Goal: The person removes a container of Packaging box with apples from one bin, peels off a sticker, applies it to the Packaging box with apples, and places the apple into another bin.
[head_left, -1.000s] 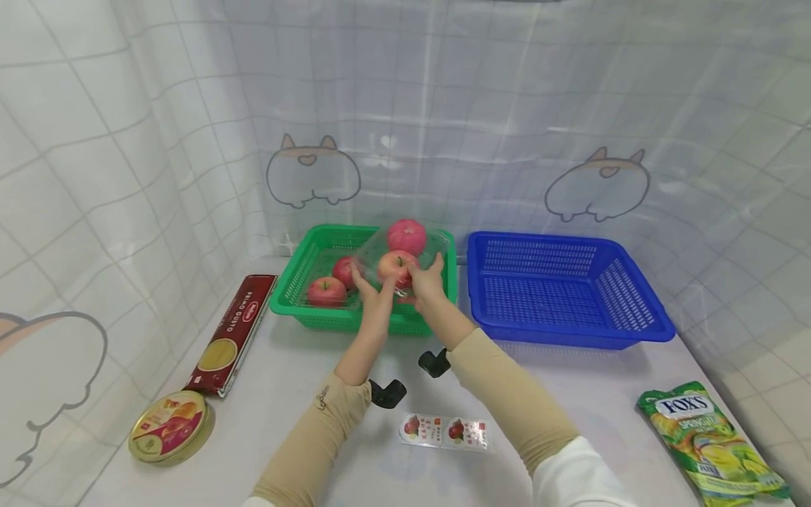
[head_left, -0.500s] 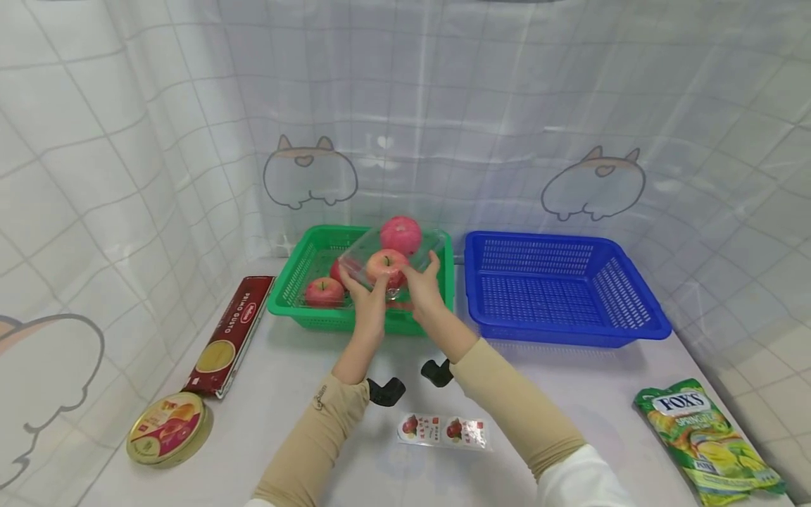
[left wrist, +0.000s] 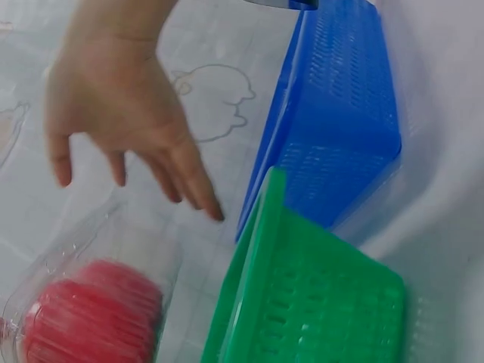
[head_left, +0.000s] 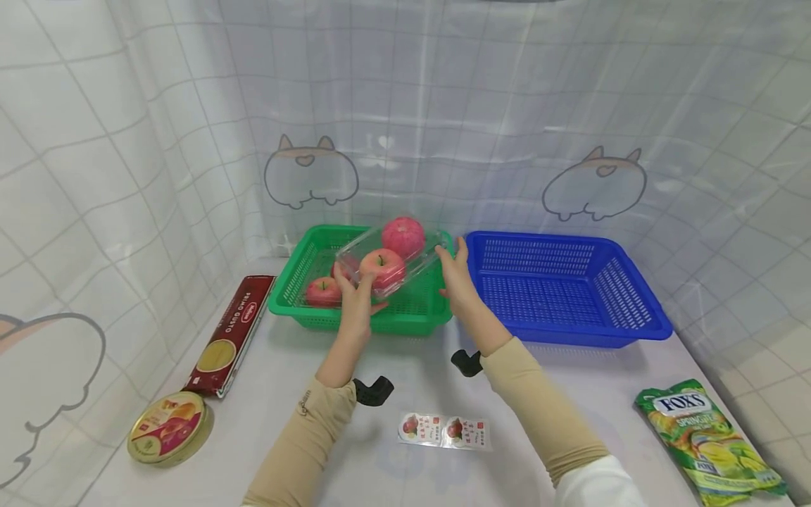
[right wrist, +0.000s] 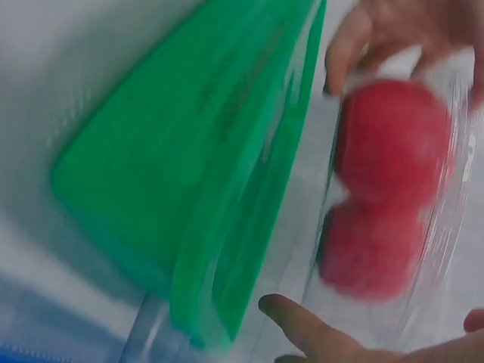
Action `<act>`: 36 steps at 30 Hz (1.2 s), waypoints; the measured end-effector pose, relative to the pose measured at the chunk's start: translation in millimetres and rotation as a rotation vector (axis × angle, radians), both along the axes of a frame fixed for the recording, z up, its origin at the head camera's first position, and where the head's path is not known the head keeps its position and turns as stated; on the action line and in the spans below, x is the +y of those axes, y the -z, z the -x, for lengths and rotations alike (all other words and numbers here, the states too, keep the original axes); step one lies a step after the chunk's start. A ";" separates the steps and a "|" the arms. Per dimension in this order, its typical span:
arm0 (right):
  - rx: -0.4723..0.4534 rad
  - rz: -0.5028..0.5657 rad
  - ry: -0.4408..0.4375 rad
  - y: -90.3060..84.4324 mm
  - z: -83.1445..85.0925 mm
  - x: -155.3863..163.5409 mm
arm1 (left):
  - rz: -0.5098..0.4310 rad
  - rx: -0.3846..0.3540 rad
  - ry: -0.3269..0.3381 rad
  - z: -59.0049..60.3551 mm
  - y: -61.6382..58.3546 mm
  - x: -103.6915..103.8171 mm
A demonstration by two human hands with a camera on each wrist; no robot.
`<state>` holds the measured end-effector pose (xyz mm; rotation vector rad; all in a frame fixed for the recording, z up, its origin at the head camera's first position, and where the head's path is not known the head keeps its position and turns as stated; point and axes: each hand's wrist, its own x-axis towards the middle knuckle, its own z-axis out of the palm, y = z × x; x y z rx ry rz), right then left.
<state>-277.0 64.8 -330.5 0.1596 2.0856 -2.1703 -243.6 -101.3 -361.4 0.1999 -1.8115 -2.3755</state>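
Note:
A clear plastic box (head_left: 417,266) with two red apples (head_left: 382,268) inside is held tilted over the green basket (head_left: 415,322). My left hand (head_left: 356,301) grips its near left end, thumb on top. Off the box's right end, my right hand (head_left: 457,280) has its fingers spread and holds nothing; the left wrist view shows these spread fingers (left wrist: 189,174) apart from the box. Another pack of apples (head_left: 324,291) lies in the left of the green basket, partly hidden by my left hand. In the right wrist view the boxed apples (right wrist: 393,140) look blurred.
A blue basket (head_left: 570,336) stands right of the green one. Two apple-printed stickers (head_left: 443,431) lie on the table in front. At left are a dark red pasta pack (head_left: 231,334) and a round tin (head_left: 170,428); a green candy bag (head_left: 709,440) lies at right.
The apple box has shifted slightly left and come into clearer view. My right hand has let go of it and moved right, while the left hand keeps its hold.

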 end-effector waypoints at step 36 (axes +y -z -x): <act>0.010 0.028 -0.347 10.0 -19.8 65.0 | 0.281 -0.059 0.260 -11.0 -5.3 -10.9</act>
